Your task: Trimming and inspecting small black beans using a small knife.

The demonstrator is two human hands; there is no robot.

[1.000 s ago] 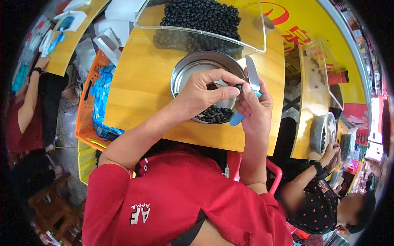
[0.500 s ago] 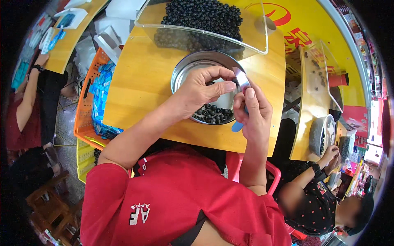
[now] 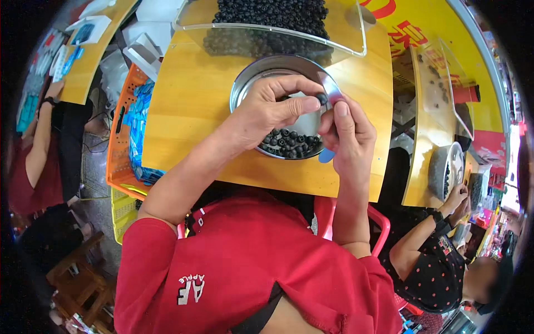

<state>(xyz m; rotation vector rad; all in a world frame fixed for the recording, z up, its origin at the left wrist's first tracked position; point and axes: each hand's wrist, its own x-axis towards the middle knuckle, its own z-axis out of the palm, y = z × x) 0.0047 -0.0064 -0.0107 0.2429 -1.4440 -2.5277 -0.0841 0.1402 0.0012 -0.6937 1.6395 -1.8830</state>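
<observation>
Over a round metal pan, my left hand pinches a small black round part between thumb and forefinger. My right hand is closed around a knife; its shiny blade points up beside the part, and the end of its blue handle shows below the fingers. I cannot tell whether the blade touches the part. More black round parts, some with a hole, lie in the pan's near side. My hands hide the middle of the pan.
Behind the pan, a clear plastic bin holds a heap of black parts on the wooden table. An orange crate with blue packets stands at the left. Co-workers sit at the right and stand at the left, beside other tables.
The view has shifted, so the table and pan sit higher. Both hands have moved slightly right, and the black part now shows more plainly between my left fingertips.
</observation>
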